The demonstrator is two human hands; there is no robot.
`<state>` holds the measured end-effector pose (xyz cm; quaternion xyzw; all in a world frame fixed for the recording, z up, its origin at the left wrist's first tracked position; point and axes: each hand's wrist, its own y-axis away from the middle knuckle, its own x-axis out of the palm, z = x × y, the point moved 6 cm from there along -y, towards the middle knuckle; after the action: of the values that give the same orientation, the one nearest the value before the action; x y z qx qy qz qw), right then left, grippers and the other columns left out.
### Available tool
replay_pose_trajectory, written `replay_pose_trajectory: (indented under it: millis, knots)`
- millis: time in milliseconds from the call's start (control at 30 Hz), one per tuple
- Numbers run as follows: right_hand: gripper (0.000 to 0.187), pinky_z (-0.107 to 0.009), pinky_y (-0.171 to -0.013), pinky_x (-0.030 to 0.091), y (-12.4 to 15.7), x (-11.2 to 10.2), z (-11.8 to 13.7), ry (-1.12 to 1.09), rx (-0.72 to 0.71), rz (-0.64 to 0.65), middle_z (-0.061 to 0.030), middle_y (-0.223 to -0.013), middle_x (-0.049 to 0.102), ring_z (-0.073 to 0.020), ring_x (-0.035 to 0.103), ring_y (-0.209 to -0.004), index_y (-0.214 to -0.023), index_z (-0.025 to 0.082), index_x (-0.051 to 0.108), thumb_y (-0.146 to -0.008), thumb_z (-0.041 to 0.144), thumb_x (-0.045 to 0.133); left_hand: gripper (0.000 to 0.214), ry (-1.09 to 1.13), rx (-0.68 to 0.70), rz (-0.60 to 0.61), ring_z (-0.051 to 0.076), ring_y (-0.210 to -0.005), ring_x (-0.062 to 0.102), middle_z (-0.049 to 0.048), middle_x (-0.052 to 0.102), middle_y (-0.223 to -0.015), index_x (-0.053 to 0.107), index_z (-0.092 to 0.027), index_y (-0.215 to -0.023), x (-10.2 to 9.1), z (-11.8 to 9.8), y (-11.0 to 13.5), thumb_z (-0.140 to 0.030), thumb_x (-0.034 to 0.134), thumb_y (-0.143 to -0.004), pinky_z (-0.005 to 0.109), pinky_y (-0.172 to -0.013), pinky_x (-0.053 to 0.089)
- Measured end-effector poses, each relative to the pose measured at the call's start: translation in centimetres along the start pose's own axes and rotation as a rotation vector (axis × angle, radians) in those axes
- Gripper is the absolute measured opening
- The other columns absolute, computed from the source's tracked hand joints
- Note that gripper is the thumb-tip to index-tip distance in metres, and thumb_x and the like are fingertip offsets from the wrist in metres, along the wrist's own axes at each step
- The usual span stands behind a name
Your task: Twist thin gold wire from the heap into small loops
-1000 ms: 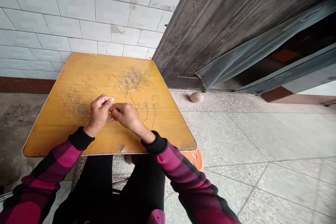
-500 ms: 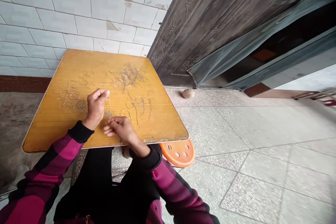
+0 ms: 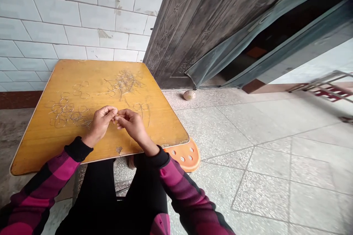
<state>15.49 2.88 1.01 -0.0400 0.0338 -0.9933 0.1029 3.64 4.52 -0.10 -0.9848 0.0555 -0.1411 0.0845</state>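
My left hand (image 3: pixel 100 122) and my right hand (image 3: pixel 132 124) meet fingertip to fingertip above the table's near half. Both are closed in a pinch on a thin wire, which is mostly hidden by the fingers. Left of my left hand lies a loose pile of bent wire loops (image 3: pixel 67 112). A denser tangle of wires (image 3: pixel 125 82) sits farther back, beyond my hands. A few looped wires with long tails (image 3: pixel 142 107) lie just past my right hand.
The yellow wooden table (image 3: pixel 41 143) stands against a white tiled wall (image 3: pixel 82 14). An orange stool (image 3: pixel 184 156) shows under its right corner. A roundish stone-like object (image 3: pixel 189 95) rests on the floor by the dark carved door (image 3: pixel 179 33). A metal rack (image 3: pixel 328 88) is far right.
My hands have come together; my right hand rose to meet the left at the wire. The wire that hung below my left fingertips is now mostly covered. The view has shifted slightly right.
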Motion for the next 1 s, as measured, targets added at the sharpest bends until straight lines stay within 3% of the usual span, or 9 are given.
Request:
replay_pose_trajectory:
  millis: [333,400,500,567,700,1000]
  knots:
    - [0.031,-0.02,-0.043,0.043,-0.6,-0.6,-0.8,0.023,-0.012,-0.053,0.0021,-0.054,0.061,-0.0074,0.051,-0.042,-0.073,0.017,0.057,-0.075,0.045,0.07,0.031,-0.141,0.069,0.024,0.009,-0.055,0.051,-0.0002,0.057,-0.075,0.059,-0.018,-0.093,0.2,0.6,0.2,-0.047,0.05,-0.091,0.023,-0.053,0.044]
    - [0.029,-0.019,-0.042,0.041,-0.7,-1.1,-0.9,0.033,0.013,-0.058,0.0038,-0.052,0.058,-0.007,0.05,-0.041,-0.071,0.017,0.057,-0.074,0.043,0.07,0.028,-0.224,0.082,-0.003,0.01,-0.058,0.052,-0.0001,0.058,-0.076,0.059,-0.018,-0.098,-0.3,0.4,0.0,-0.044,0.052,-0.091,0.024,-0.056,0.045]
    - [0.026,-0.019,-0.041,0.041,-0.7,-1.5,-0.9,0.032,0.065,-0.021,0.0049,-0.051,0.055,-0.0062,0.048,-0.04,-0.069,0.016,0.058,-0.073,0.039,0.07,0.027,-0.438,0.206,-0.03,0.013,-0.072,0.058,0.0019,0.062,-0.084,0.061,-0.019,-0.106,-1.1,-0.9,-0.4,-0.033,0.063,-0.083,0.025,-0.067,0.047]
    - [0.026,-0.018,-0.041,0.041,-0.6,-1.7,-0.8,0.02,0.082,0.022,0.005,-0.052,0.055,-0.0056,0.048,-0.04,-0.069,0.016,0.058,-0.072,0.039,0.071,0.017,-0.593,0.307,0.033,0.014,-0.076,0.06,0.0037,0.065,-0.086,0.067,-0.019,-0.095,-1.1,-1.9,-0.6,-0.029,0.064,-0.082,0.026,-0.068,0.047]
    - [0.028,-0.019,-0.043,0.043,-0.4,-2.0,-0.6,-0.03,0.11,0.074,0.0048,-0.055,0.057,-0.0055,0.05,-0.043,-0.071,0.016,0.061,-0.068,0.04,0.074,0.012,-0.767,0.448,0.125,0.014,-0.066,0.06,0.0034,0.067,-0.073,0.072,-0.019,-0.079,-0.9,-3.4,-0.6,-0.026,0.064,-0.082,0.026,-0.063,0.045]
    - [0.033,-0.018,-0.045,0.044,-0.2,-1.3,-1.6,-0.098,0.17,0.104,0.0031,-0.06,0.059,-0.0045,0.05,-0.046,-0.069,0.015,0.063,-0.067,0.045,0.076,0.019,-1.156,0.81,0.142,0.014,-0.059,0.056,0.0039,0.065,-0.064,0.072,-0.018,-0.079,-0.1,-4.5,0.7,-0.028,0.058,-0.089,0.026,-0.056,0.038]
